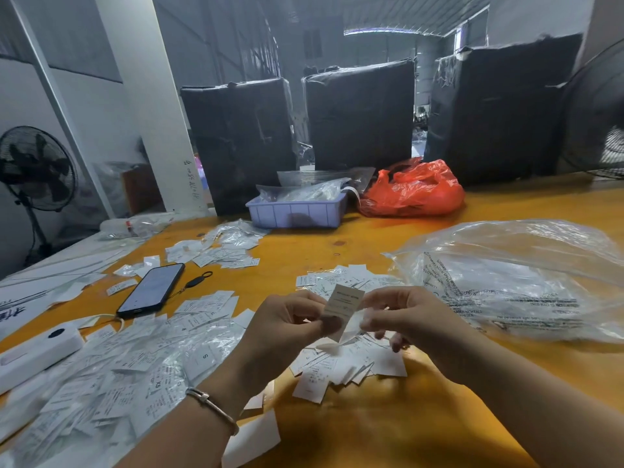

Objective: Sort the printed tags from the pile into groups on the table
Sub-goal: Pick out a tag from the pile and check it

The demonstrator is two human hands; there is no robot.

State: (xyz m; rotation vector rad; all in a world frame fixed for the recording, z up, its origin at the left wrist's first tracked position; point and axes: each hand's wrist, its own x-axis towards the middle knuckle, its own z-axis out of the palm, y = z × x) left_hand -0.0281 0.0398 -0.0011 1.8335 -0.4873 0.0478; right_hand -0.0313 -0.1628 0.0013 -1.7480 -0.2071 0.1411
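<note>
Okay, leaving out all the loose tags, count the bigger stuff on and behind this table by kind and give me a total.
Black wrapped bales: 3
Fans: 2
Phone: 1
Purple tray: 1
Red bag: 1
Large clear bag: 1
White box: 1
Total: 10

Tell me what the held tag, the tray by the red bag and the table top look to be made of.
Held tag: thin matte white paper or woven label, hard to say which; it bends between both hands.
Tray: moulded plastic, pale lilac, slightly glossy, with ribbed walls.
Table top: wood, likely varnished board; orange-yellow with a knot and a soft sheen.
</note>
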